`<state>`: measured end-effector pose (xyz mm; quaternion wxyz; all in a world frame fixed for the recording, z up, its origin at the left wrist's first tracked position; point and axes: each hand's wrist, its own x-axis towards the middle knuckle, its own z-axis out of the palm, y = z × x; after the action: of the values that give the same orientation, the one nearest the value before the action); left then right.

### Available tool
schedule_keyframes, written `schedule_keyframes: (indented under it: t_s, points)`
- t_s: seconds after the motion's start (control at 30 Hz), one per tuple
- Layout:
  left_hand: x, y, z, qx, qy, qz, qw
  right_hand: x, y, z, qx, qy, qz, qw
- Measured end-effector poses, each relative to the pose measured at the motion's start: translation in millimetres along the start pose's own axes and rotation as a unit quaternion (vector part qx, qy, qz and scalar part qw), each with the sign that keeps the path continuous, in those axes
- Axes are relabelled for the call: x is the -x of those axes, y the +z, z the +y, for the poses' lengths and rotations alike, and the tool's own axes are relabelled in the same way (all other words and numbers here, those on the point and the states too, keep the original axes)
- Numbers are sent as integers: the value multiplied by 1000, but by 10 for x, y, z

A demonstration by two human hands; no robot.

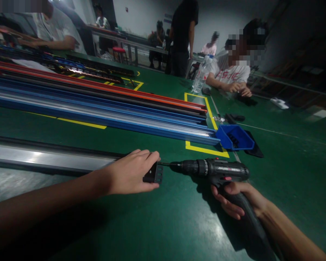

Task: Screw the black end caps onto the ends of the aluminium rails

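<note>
Fingers [233,209] curl round the drill [228,169] in the right hand [254,200]; the left hand [133,173], palm down, grips the end piece [158,175].

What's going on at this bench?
Someone's left hand grips the end of a silver-and-black rail, at its black end piece. Their right hand holds a black power drill by the handle, its bit pointed at that end piece; whether the tip touches is too small to tell. Beyond lie blue rails and an orange rail, with a blue bin near their ends. Across the table sits a co-worker.
</note>
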<state>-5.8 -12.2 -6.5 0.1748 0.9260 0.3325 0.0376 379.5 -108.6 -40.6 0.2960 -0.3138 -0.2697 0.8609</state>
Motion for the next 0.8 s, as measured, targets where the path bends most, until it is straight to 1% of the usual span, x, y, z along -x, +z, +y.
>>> schedule_keyframes:
  t_s: [0.3,0.8]
  points:
    - [-12,-30,33,3,-4,-4,1000,-2,-21,5,3,-4,-1,1000]
    - [-5,-22,27,-2,-1,-3,1000,-4,-42,6,10,-7,-10,1000]
